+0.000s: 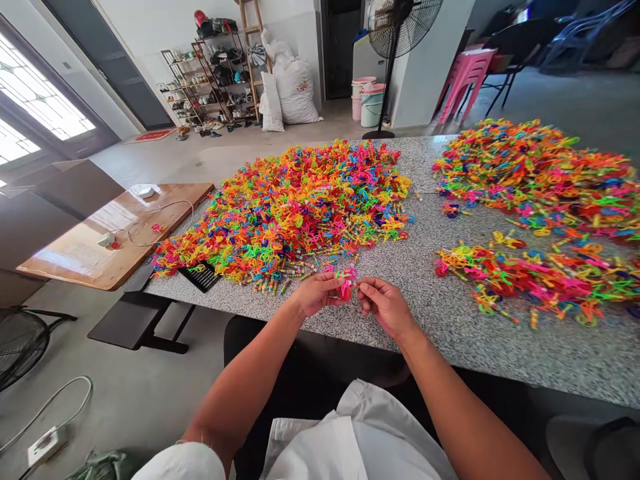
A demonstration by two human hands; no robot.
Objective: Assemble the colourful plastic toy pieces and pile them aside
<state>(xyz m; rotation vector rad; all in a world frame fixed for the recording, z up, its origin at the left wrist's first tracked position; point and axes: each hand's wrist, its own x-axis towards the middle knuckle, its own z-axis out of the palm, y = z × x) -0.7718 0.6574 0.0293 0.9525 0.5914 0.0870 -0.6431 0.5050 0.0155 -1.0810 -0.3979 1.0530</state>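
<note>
My left hand [319,292] and my right hand [383,303] meet over the near edge of a speckled granite table [450,333]. Both pinch a small pink plastic piece [346,288] held between them, fingers closed on it. Just beyond my hands lies a big heap of bright plastic pieces [300,207] in many colours, with several small striped tubes [280,280] along its near edge. A smaller, flatter group of plastic pieces [530,273] lies to the right of my right hand.
Another large heap [540,167] covers the far right of the table. A black comb-like tray [200,277] sits at the left heap's corner. A wooden table [110,233] with cables stands left, a standing fan [395,40] behind, a floor fan [20,340] lower left.
</note>
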